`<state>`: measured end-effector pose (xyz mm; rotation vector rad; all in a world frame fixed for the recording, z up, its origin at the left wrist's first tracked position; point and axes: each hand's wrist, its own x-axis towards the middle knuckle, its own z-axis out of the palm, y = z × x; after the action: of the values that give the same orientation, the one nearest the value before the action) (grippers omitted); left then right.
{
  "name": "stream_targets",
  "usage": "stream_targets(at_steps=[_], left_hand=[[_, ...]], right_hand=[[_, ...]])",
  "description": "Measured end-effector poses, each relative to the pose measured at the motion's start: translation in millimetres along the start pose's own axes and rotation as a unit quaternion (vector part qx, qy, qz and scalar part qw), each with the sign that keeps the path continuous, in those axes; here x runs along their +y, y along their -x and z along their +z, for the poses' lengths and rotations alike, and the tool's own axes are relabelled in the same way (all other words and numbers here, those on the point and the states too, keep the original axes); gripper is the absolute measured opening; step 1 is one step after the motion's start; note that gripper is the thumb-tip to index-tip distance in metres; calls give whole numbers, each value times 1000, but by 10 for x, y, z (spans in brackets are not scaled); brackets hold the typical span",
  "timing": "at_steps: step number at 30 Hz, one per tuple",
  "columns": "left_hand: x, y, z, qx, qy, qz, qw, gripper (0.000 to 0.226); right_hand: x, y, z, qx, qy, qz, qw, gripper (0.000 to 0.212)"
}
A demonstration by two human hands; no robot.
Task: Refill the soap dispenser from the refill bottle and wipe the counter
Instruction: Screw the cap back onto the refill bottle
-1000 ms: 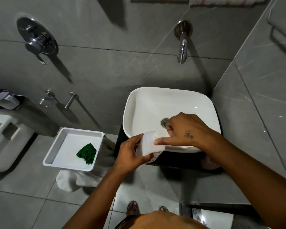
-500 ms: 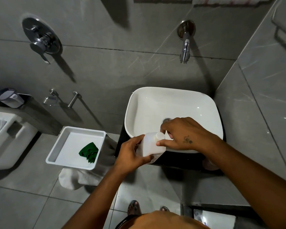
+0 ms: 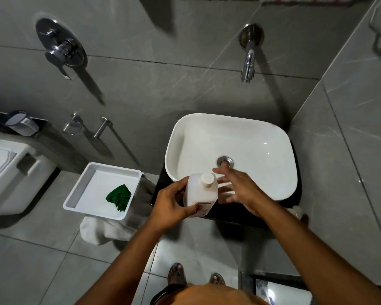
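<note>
The capped bottle (image 3: 201, 192) is being gripped upright by the left hand (image 3: 174, 205) at the sink's (image 3: 279, 150) front edge; the right hand (image 3: 235, 188) (fingers spread, now off the cap) is being withdrawn, unscrewing seemingly unfinished.

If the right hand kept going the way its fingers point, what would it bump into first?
Probably the white cap of the refill bottle. The right hand is open, fingers pointing left toward it, and the left hand holds the bottle. Depth is hard to judge.
</note>
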<state>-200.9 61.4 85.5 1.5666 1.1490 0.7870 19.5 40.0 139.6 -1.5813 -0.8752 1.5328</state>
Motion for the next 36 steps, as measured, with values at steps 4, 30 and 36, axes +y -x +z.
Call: stream_targets(at_steps=[4, 30, 36], left_hand=[[23, 64, -19, -17, 43, -30, 998, 79], [-2761, -301, -3462, 285, -35, -187, 940, 60], [-3386, -562, -3750, 266, -49, -196, 943, 56]], right_hand=[[320, 12, 113, -90, -79, 78, 990, 48], [805, -2731, 4564, -151, 12, 160, 975, 41], [1067, -3337, 4895, -164, 33, 175, 970, 43]])
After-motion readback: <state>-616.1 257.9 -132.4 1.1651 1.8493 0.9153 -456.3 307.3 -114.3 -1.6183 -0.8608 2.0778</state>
